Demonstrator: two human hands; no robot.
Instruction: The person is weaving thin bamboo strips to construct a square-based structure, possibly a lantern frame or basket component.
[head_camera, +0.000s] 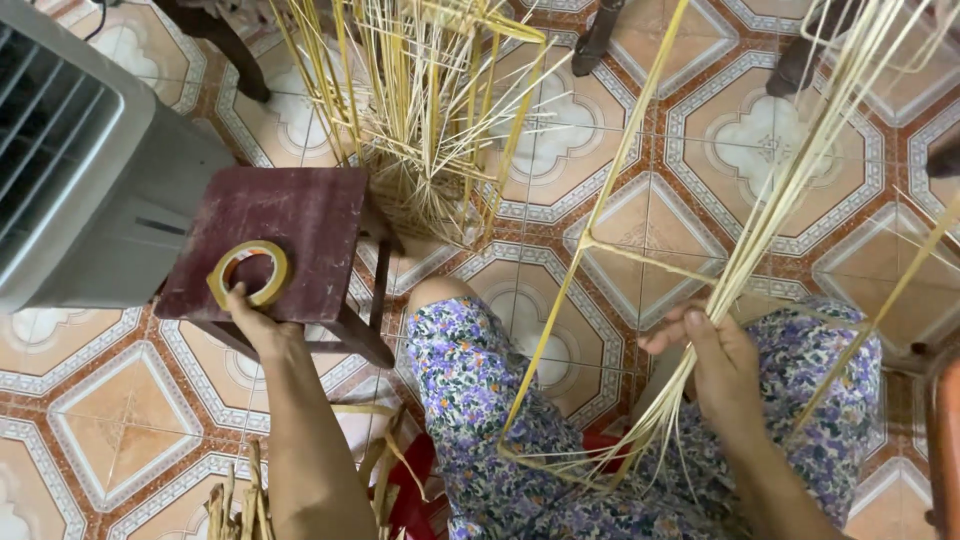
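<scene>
My left hand (252, 318) reaches to a yellow roll of tape (249, 273) lying on a small dark red wooden stool (300, 215); its fingers touch the roll's near rim. My right hand (712, 352) is closed around a bundle of thin pale cane strips (790, 185) that fan up toward the top right. A bent frame of thicker yellow cane (590, 240) runs from my lap up past the right hand. My knees in floral-print trousers (470, 390) fill the bottom middle.
A half-woven cane basket with upright spokes (425, 120) stands on the patterned tile floor (640, 150) beyond the stool. A grey fan housing (85, 160) sits at the left. Dry cane scraps (235, 500) lie at the bottom left. Dark furniture legs (600, 40) stand at the top.
</scene>
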